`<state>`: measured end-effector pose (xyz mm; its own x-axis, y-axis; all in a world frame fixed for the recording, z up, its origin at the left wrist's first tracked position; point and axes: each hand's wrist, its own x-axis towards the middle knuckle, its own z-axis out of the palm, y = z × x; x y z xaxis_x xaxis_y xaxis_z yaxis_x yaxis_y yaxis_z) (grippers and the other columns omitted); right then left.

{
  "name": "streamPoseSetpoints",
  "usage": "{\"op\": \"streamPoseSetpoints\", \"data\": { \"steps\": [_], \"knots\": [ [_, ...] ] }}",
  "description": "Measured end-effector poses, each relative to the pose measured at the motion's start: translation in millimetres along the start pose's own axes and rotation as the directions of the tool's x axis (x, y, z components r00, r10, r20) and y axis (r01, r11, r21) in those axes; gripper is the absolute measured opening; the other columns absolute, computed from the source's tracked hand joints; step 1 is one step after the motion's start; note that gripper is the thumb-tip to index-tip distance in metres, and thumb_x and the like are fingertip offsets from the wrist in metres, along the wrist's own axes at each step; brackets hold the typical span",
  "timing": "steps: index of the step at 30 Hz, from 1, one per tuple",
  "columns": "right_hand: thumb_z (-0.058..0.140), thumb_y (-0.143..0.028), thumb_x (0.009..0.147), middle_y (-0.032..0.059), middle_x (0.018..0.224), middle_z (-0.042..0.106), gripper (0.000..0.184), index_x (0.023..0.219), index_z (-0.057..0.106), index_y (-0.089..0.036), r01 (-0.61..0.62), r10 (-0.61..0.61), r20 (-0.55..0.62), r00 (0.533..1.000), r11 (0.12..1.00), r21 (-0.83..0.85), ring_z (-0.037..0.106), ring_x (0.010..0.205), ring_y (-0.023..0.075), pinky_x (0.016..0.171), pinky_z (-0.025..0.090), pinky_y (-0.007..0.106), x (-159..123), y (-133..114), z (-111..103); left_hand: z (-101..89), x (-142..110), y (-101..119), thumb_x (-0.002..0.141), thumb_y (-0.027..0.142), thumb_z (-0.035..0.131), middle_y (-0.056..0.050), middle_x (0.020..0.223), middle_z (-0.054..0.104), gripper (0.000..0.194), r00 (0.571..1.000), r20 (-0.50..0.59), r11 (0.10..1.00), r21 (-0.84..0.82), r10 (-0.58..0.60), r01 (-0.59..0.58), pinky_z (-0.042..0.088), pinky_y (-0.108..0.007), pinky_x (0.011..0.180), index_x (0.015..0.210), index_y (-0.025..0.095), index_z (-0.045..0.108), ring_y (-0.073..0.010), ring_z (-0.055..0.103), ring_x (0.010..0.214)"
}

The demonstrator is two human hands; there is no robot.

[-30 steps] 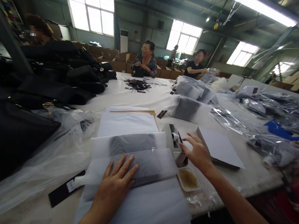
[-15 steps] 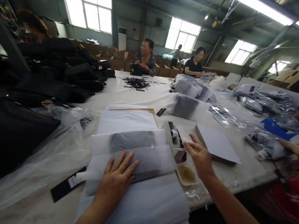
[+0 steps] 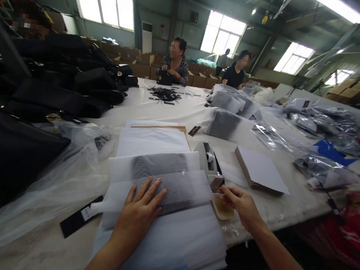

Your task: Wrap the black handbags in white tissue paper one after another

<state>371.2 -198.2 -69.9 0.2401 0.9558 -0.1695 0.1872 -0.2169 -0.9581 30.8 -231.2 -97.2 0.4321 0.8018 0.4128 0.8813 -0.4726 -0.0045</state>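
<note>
My left hand (image 3: 138,212) lies flat with fingers spread on a dark item wrapped in thin white tissue paper (image 3: 177,188). Beneath it is a stack of white tissue sheets (image 3: 192,239). My right hand (image 3: 246,209) pinches thumb and forefinger together at the cutting end of a grey tape dispenser (image 3: 206,159), where the tape comes off; the strip itself hardly shows. Just under those fingers sits a small white dish (image 3: 224,212) with a yellowish pad. A black hang tag (image 3: 76,221) with a white sticker sticks out at the package's left.
Black handbags (image 3: 13,152) pile up at left beside clear plastic sheeting (image 3: 77,152). A stack of white-topped cards (image 3: 262,169) lies at right, with plastic-bagged goods (image 3: 325,122) beyond. Wrapped packages (image 3: 223,123) and black tags (image 3: 164,93) lie farther back. Several people are around the table.
My right hand has moved down and slightly right, from open fingers beside the dispenser to a pinch at its cutting end. My left hand stays on the wrapped package.
</note>
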Motion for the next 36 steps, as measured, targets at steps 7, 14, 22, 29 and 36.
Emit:
{"op": "streamPoseSetpoints", "data": {
  "steps": [7, 14, 22, 29, 36],
  "knots": [
    [0.060, -0.052, 0.081, 0.0019, 0.069, 0.072, 0.035, 0.080, 0.076, -0.020, 0.286, -0.264, 0.118, 0.957, 0.806, -0.518, 0.063, 0.057, 0.0171, 0.060, 0.049, 0.030, 25, -13, -22, -6.6, 2, 3, 0.093, 0.023, 0.054, -0.002, 0.154, 0.037, 0.047, 1.000, 0.020, 1.000, 0.003, -0.015, 0.015, 0.044, -0.057, 0.105, 0.139, 0.030, 0.052, -0.0327, 0.037, 0.141],
    [0.052, -0.041, 0.087, 0.0019, 0.072, 0.074, 0.031, 0.080, 0.076, -0.023, 0.327, -0.317, 0.167, 0.933, 0.560, -0.761, 0.067, 0.061, 0.0203, 0.061, 0.049, 0.031, 23, -10, -32, -1.8, 1, 0, 0.093, 0.025, 0.054, -0.003, 0.154, 0.037, 0.047, 1.000, -0.002, 0.998, -0.055, -0.020, 0.020, 0.042, -0.057, 0.106, 0.139, 0.031, 0.051, -0.0332, 0.036, 0.141],
    [0.048, -0.018, 0.093, 0.0061, 0.104, 0.075, 0.033, 0.112, 0.072, -0.027, 0.649, -0.620, 0.466, 0.632, 0.093, -0.755, 0.070, 0.088, 0.0231, 0.077, 0.053, 0.034, -4, -39, -40, -12.6, 4, -2, 0.096, 0.026, 0.049, -0.007, 0.154, 0.040, 0.056, 0.997, -0.013, 0.980, -0.185, -0.074, 0.071, 0.043, -0.053, 0.107, 0.150, 0.026, 0.034, -0.0283, 0.039, 0.141],
    [0.051, -0.020, 0.097, 0.0027, 0.102, 0.075, 0.030, 0.120, 0.067, -0.031, 0.933, -0.562, 0.781, 0.270, -0.047, -0.357, 0.068, 0.087, 0.0170, 0.077, 0.054, 0.031, -7, -93, 24, -9.5, 4, -24, 0.098, 0.023, 0.044, -0.009, 0.155, 0.039, 0.057, 0.970, -0.057, 0.886, -0.422, -0.236, 0.191, 0.041, -0.041, 0.112, 0.152, 0.026, 0.027, -0.0221, 0.038, 0.141],
    [0.048, -0.022, 0.099, 0.0016, 0.090, 0.075, 0.029, 0.120, 0.067, -0.030, 0.995, -0.443, 0.896, -0.038, -0.101, -0.008, 0.066, 0.076, 0.0136, 0.069, 0.049, 0.025, -5, -117, 102, -14.5, 1, -29, 0.096, 0.025, 0.049, -0.009, 0.155, 0.037, 0.057, 0.961, 0.023, 0.805, -0.541, -0.274, 0.242, 0.035, -0.038, 0.116, 0.150, 0.021, 0.032, -0.0194, 0.033, 0.144]
  ]
}}
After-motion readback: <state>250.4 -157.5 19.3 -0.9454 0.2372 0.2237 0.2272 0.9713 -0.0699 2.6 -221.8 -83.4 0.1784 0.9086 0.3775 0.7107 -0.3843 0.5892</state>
